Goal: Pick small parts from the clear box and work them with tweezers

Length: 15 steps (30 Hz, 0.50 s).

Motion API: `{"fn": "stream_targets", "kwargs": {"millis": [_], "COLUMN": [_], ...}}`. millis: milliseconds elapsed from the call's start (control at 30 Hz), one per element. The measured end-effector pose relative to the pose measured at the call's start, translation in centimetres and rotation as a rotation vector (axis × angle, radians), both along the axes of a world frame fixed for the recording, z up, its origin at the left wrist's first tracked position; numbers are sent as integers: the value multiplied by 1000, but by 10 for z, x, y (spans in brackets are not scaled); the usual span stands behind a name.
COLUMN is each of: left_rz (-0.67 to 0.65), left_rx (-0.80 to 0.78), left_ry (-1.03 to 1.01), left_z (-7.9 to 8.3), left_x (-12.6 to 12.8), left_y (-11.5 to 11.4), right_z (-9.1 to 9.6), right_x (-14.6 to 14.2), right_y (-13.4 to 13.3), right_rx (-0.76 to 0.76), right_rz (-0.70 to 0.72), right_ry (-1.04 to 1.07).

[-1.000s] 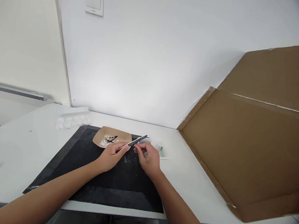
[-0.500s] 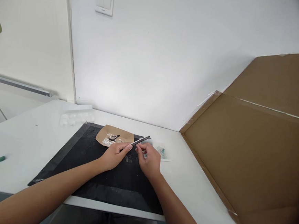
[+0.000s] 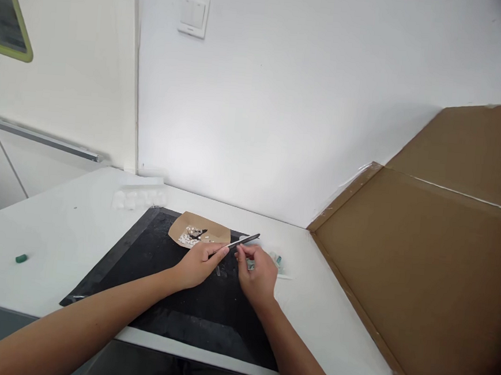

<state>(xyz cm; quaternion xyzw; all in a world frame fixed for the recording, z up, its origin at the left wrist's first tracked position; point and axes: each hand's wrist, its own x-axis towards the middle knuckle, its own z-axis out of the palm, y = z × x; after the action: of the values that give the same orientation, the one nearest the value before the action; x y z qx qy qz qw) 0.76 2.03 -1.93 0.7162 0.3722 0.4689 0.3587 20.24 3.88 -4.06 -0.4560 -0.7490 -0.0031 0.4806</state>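
Note:
My left hand is closed on a thin, dark strip with a pale edge, which slants up to the right above the black mat. Close by, the thumb and fingers of my right hand are pinched together at the strip's lower side. Whatever lies between those fingertips is too small to make out. Beyond the left hand, a brown paper tray holds white bits and some dark scraps. Small clear pieces lie on the mat between the hands.
A clear plastic tray sits at the back left of the white table. A small green piece lies far left. Behind my right hand is a clear packet with green bits. A large cardboard sheet stands along the right.
The view has shifted, so everything sits slightly farther right. Both hands keep nearly the same pose around the strip, with the right fingertips slightly nearer its lower side.

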Motion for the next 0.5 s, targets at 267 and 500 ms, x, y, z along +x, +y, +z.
{"fn": "stream_targets", "kwargs": {"millis": [267, 500], "left_rz": [-2, -7], "left_rx": [-37, -97], "left_ry": [1, -28], "left_z": [-6, -11], "left_x": [1, 1], "left_y": [0, 5], "right_z": [3, -3], "right_x": [18, -1], "right_y": [7, 1], "right_rx": [-18, 8], "right_rz": [-124, -28], "right_ry": [41, -26]}}
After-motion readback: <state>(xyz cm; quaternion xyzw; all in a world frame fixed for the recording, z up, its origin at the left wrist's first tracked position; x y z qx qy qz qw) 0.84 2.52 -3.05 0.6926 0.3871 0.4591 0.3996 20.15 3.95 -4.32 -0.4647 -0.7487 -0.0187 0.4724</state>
